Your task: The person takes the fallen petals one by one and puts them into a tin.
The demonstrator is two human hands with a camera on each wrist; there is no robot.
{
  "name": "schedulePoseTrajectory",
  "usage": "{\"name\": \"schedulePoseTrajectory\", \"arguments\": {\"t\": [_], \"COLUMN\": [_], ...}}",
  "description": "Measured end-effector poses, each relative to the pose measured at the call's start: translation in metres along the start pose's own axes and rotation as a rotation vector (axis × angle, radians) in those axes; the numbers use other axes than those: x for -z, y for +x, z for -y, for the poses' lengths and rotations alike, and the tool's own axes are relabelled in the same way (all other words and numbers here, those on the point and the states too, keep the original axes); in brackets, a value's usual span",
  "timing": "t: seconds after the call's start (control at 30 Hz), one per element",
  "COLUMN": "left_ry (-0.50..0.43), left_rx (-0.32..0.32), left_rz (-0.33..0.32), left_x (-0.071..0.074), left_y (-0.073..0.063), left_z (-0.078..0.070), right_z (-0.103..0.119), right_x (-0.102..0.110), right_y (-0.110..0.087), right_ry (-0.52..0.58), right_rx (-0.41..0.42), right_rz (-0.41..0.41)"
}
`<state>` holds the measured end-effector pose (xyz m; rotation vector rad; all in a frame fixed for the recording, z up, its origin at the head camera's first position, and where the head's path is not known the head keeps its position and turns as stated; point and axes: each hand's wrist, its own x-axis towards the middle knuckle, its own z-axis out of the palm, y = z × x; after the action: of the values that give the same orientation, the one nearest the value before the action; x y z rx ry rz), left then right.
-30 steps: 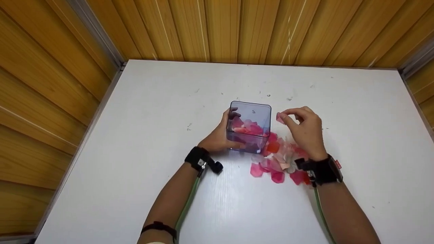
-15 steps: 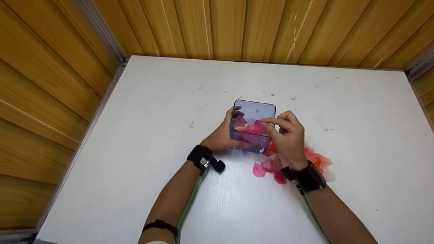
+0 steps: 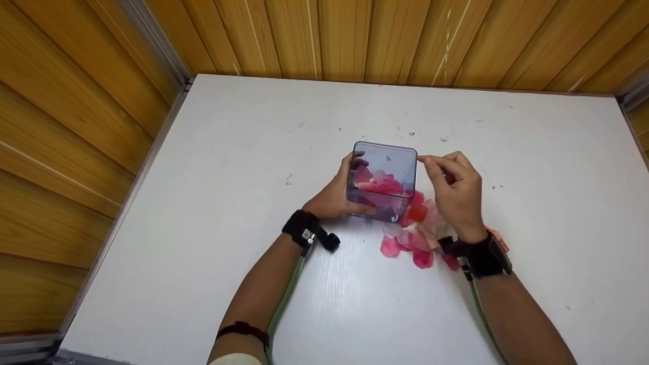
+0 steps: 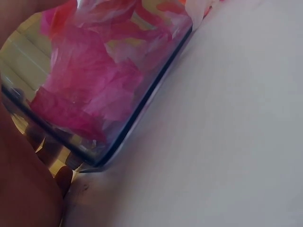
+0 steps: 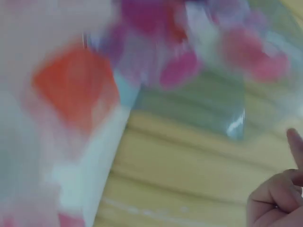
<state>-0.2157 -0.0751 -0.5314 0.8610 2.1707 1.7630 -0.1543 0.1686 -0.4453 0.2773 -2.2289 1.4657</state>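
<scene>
My left hand grips a clear, purple-tinted square box by its left side, thumb across the near wall and fingers behind. Inside lie pink and red petals, also seen through the wall in the left wrist view as pink petals. Just right of the box's upper rim is my right hand, its index finger stretched toward the box and the other fingers bent. No petal shows at its fingertips. In the right wrist view the extended index finger appears at the right edge.
A loose heap of petals, pink, orange and whitish, lies right of the box, partly under my right wrist. All this is on a white table with small dark marks. Behind it stands a yellow wood-patterned wall.
My right hand carried a pink petal to the box opening, then drew back to the right, and the petal no longer shows in its fingers. The left hand keeps holding the box.
</scene>
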Motion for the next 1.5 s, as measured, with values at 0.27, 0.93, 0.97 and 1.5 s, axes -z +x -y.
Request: {"name": "schedulePoseTrajectory", "arguments": {"t": [0.27, 0.93, 0.97, 1.5], "left_ry": [-0.017, 0.000, 0.002, -0.027], "left_rx": [-0.006, 0.024, 0.023, 0.027], "left_rz": [0.007, 0.002, 0.001, 0.016], "left_x": [0.000, -0.003, -0.002, -0.005], "left_y": [-0.002, -0.007, -0.007, -0.005], "left_z": [-0.001, -0.002, -0.002, -0.002], "right_z": [-0.014, -0.008, -0.006, 0.006], "right_x": [0.029, 0.046, 0.045, -0.001], "right_y": [0.007, 0.006, 0.007, -0.006], "right_ry": [-0.481, -0.417, -0.399, -0.195], "right_rx": [-0.092, -0.080, -0.059, 0.173], "right_rz": [0.455, 0.383, 0.305, -0.102]}}
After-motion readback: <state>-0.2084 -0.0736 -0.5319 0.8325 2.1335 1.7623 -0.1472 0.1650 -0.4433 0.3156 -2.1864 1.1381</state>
